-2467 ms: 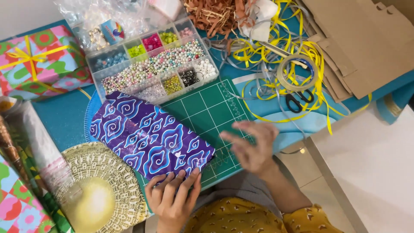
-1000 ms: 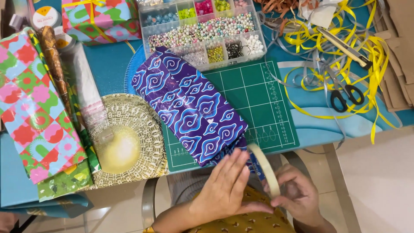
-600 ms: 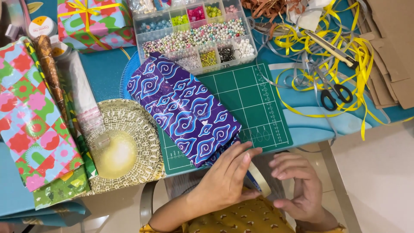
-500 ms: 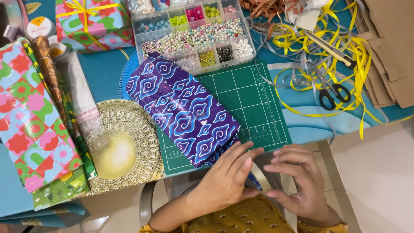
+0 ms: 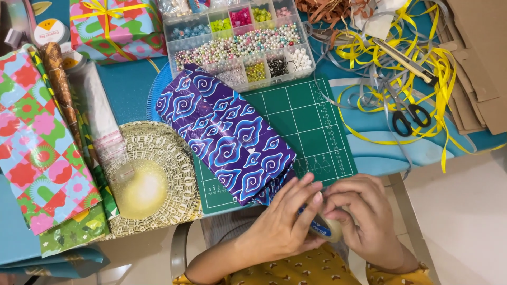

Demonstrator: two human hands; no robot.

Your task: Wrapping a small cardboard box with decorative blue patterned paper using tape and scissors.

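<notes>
While the purple patterned parcel (image 5: 229,137) lies on the green cutting mat (image 5: 311,121), a roll of clear tape (image 5: 323,228) is gripped just below its near end. Fingers of the left hand (image 5: 280,227) and right hand (image 5: 362,219), apart shortly before, are now closed together on the roll, as if its loose end is being sought.

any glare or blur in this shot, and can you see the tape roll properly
Head view: even, soft light, faint shadows; a bright glare spot on the gold doily; the purple wrapped box and bead organiser are sharp; the tape roll is mostly hidden between the left hand and right hand, slightly soft.
</notes>
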